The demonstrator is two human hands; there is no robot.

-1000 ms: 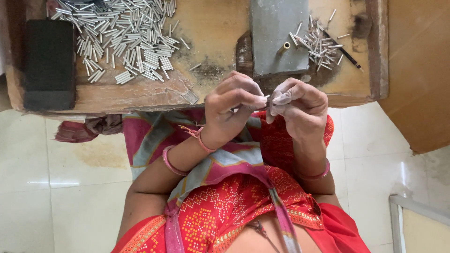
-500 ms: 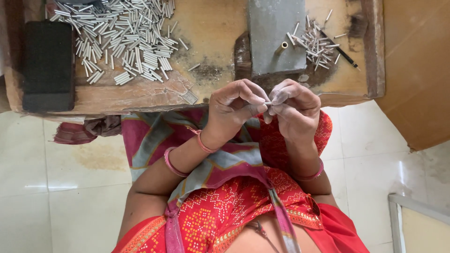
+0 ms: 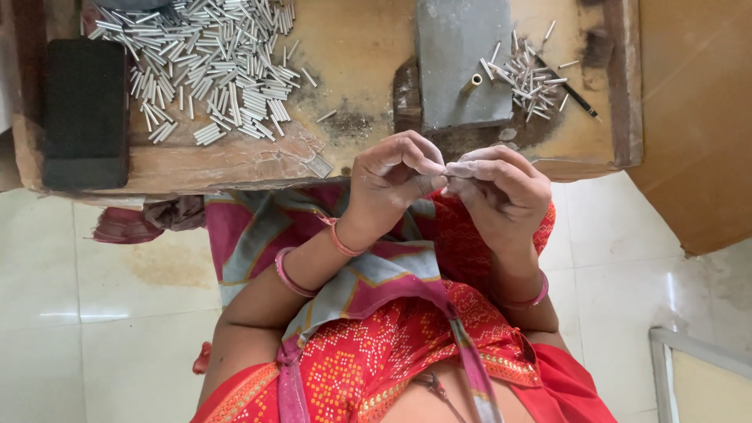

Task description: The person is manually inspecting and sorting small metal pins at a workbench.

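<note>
**At the bench edge: two hands pinch one small pale piece**

Just below the near edge of the bench (image 3: 235, 160), we see the left hand (image 3: 389, 178) and the right hand (image 3: 501, 188) brought together over the lap, fingertips meeting. Between them sits a small pale piece (image 3: 453, 168), pinched from both sides by thumbs and forefingers; it is too small for us to tell its exact shape. Both hands are curled tight on it, not spread.

Up and to the left of the left hand, a large heap of short silvery tubes (image 3: 207, 66) lies loose on the bench, with a black block (image 3: 84, 110) at the far left. Straight above the hands stands a grey slab (image 3: 462, 55) with a single brass-coloured tube (image 3: 471, 83) on it. Above the right hand, a smaller scatter of tubes (image 3: 529, 78) lies beside a thin dark stick (image 3: 570, 88). We see no containers; everything lies bare on the wood.
</note>
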